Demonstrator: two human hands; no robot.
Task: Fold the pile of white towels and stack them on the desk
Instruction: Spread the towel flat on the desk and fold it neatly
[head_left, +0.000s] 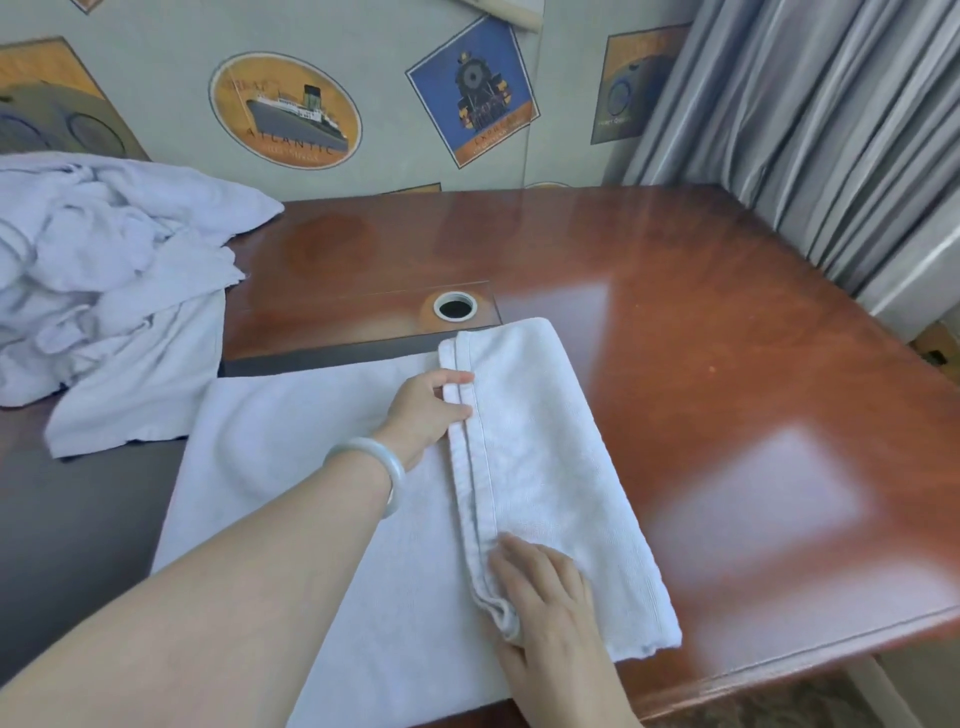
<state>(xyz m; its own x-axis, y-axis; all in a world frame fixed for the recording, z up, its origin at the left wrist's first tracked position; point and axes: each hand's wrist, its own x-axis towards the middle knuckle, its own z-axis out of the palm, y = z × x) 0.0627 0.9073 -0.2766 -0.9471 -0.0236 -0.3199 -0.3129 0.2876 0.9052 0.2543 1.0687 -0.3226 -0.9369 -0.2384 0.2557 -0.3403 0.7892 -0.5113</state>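
The left hand's (423, 410) thumb and fingers (460, 411) pinch the hem (475, 467) of the towel (545, 441) near its far end. The right hand (545, 597) lies over the same hem at the near end, where the cloth bunches against it. Its thumb is hidden, so I cannot tell whether it grips or only presses.

The towel lies on the desk (727, 312) in front of the person. Its right part is doubled over, and its single layer spreads left over a darker surface. Its far corner is just beside a cable hole (456, 306). The unfolded pile (104, 260) sits well to the left, one loose towel trailing near the spread layer. A pale bangle (382, 467) rides the left wrist.

This looks like an early fold, with most of the pile untouched.

- **Skewed fold:** the hem is bunched at the near end, so a pull from one hand alone would set a crooked edge.
- **Slipping:** the desk looks glossy, so the lower layer may slide with the flap if nothing pins it.
- **Snagging:** the bangle may catch the terry.
- **Falling:** the near corner lies close to the desk edge and could drop off.
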